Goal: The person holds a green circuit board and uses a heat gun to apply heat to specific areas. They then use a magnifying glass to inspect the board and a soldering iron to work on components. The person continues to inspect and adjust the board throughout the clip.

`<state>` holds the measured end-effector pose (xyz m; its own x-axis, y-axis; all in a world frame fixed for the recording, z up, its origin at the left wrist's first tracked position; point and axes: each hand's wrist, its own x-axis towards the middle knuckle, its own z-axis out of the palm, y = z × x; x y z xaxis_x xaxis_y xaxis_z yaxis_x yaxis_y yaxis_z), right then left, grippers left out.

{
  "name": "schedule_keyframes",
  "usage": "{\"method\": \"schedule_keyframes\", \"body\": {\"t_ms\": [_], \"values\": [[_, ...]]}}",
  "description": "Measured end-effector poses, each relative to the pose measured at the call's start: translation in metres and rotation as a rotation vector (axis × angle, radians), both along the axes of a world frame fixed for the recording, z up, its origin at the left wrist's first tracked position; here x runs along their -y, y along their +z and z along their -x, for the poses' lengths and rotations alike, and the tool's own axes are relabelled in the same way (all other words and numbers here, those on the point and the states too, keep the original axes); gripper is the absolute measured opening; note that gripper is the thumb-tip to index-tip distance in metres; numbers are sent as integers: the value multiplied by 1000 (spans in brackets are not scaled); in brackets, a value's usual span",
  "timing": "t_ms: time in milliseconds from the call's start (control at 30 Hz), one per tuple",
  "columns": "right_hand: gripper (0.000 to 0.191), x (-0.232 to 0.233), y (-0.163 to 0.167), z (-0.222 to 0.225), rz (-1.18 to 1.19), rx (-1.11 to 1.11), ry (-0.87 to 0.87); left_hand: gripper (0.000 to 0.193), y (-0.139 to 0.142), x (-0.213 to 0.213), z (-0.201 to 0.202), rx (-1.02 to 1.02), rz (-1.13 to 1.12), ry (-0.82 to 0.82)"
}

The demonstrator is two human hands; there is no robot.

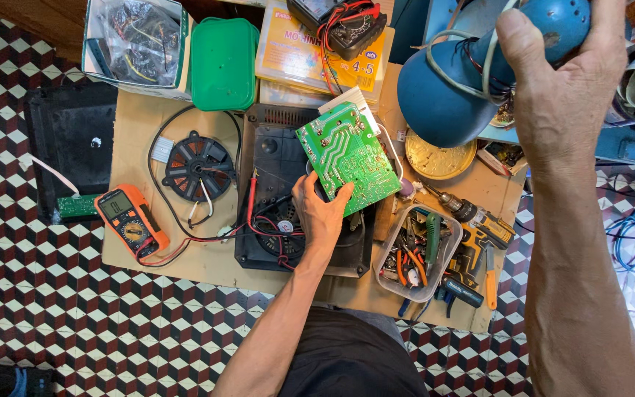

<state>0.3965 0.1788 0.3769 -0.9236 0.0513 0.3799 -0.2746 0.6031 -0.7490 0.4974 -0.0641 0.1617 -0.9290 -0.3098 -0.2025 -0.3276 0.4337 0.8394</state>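
Left hand (320, 213) grips green circuit board (347, 156), R hand (564, 88) lamp (472, 66).

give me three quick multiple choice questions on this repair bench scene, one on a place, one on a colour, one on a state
1. Where does the orange multimeter lie?
A. left of the fan motor
B. inside the tool tray
C. on the green box

2. What colour is the lamp shade?
A. red
B. blue
C. white

3. What is the left hand doing?
A. resting flat on the floor
B. gripping the drill
C. holding the circuit board

Answers: 1 A, it sits at the cardboard's left edge. 2 B, the shade by the right hand is blue. 3 C, fingers pinch the green circuit board.
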Motion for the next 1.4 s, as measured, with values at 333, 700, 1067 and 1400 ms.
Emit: {"method": "schedule_keyframes", "body": {"t_ms": [333,700,1067,1400], "values": [[51,-22,-22,-6,-19,-17,-31,74,-1,1,-1,-43,-4,-22],[40,-9,-14,-61,-255,-156,-73,74,0,9,-3,-47,-44,-55],[32,32,-34,-269,152,408,-970,44,43,61,-14,-140,-107,-38],[40,-182,-17,-234,-239,261,-1008,42,118,83,-22,32,-224,-32]]}}
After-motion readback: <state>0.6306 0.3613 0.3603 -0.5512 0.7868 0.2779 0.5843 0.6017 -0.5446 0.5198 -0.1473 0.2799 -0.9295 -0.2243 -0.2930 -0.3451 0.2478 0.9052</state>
